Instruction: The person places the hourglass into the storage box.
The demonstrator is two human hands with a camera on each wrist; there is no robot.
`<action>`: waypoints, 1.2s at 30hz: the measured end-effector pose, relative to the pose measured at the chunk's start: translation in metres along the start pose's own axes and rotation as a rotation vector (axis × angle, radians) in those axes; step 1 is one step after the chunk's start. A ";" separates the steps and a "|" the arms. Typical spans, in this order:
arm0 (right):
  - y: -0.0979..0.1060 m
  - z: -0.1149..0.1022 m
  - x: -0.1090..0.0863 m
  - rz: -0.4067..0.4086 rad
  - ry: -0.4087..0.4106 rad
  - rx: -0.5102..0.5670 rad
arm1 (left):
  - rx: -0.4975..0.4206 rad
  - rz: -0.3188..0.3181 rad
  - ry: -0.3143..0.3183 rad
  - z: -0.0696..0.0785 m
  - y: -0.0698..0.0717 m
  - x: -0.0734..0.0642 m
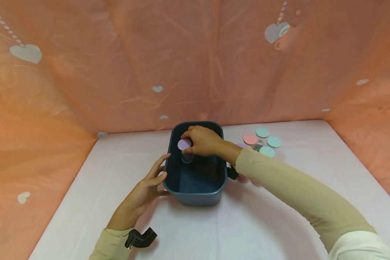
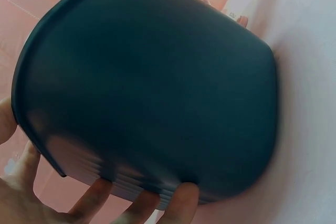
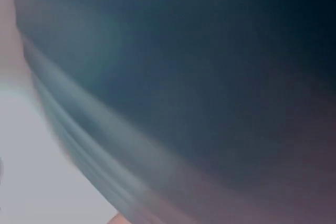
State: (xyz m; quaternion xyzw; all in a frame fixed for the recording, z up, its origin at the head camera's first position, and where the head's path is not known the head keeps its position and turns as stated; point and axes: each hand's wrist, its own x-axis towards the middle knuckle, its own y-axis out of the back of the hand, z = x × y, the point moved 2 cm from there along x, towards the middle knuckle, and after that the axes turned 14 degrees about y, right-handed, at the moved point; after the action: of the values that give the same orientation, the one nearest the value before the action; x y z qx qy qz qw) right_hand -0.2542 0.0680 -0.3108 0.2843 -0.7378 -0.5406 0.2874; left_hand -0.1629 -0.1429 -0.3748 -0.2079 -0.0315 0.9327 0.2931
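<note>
A dark blue plastic bin (image 1: 195, 198) stands upright on the white table. Inside its mouth my right hand (image 1: 204, 141) pinches a small jar with a purple lid (image 1: 184, 144) between thumb and fingers. A darker purple round shape (image 1: 187, 158) shows just below that lid. At the bin's left side is my left hand (image 1: 146, 191), fingers spread, tips touching the outer wall and rim. The left wrist view shows the left fingers (image 2: 181, 203) against the bin's ribbed side (image 2: 152, 93). The right wrist view holds mostly blurred bin wall (image 3: 157, 77); the jar is hidden there.
Right of the bin stand several small jars with mint lids (image 1: 273, 141), a pink lid (image 1: 250, 139) and a purple lid (image 1: 241, 145), partly behind the right forearm. More pink pieces (image 1: 243, 178) show below it. Orange sheeting with hearts (image 1: 195, 72) hangs behind the table.
</note>
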 end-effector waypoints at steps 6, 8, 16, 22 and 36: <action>-0.005 0.010 0.005 0.013 -0.028 -0.017 | 0.012 0.011 0.010 0.002 -0.002 0.000; -0.007 0.013 0.007 0.016 -0.047 -0.019 | 0.016 0.012 0.012 0.003 -0.003 0.000; -0.011 0.016 0.012 0.004 -0.100 -0.014 | 0.007 0.020 0.012 0.001 -0.002 -0.002; -0.009 0.016 0.013 0.013 -0.170 -0.006 | 0.019 0.034 0.013 0.001 -0.002 -0.004; 0.002 0.012 -0.004 0.105 -0.110 -0.009 | 0.025 0.014 0.041 -0.004 -0.006 -0.007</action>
State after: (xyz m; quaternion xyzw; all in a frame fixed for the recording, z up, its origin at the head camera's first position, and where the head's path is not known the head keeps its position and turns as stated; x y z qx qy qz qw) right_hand -0.2609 0.0792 -0.3119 0.2135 -0.7639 -0.5429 0.2757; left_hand -0.1528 -0.1419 -0.3744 -0.2236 -0.0122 0.9305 0.2899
